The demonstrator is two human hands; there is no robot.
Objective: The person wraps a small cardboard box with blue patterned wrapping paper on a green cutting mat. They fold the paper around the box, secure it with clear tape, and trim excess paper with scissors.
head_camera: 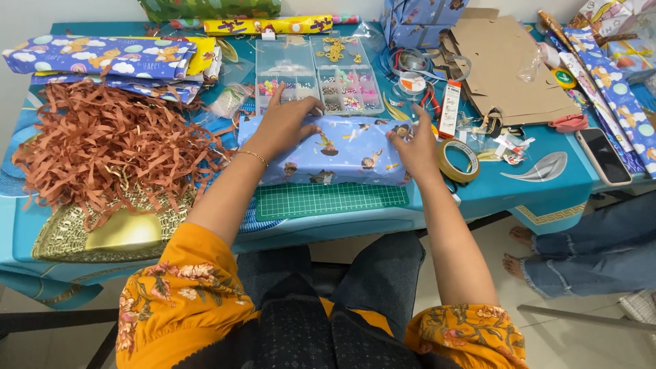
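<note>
On green cutting mat (328, 199): both hands, left hand (287, 126), right hand (415, 145), flat, apart, pressing wrapped box (335, 158); looks like fold-smoothing stage, tape roll (458, 161) nearby.

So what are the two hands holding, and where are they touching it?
Both press on a box wrapped in blue picture paper. The left hand lies flat on its top left part; the right hand presses its right end. It rests on the table.

Blue-covered table (547, 188): wrapped box (335, 158) mid-front on green cutting mat (331, 200), brown paper shred (109, 147) left, bead organiser (318, 74) at back, tape roll (458, 161) and phone (603, 156) right.
</note>
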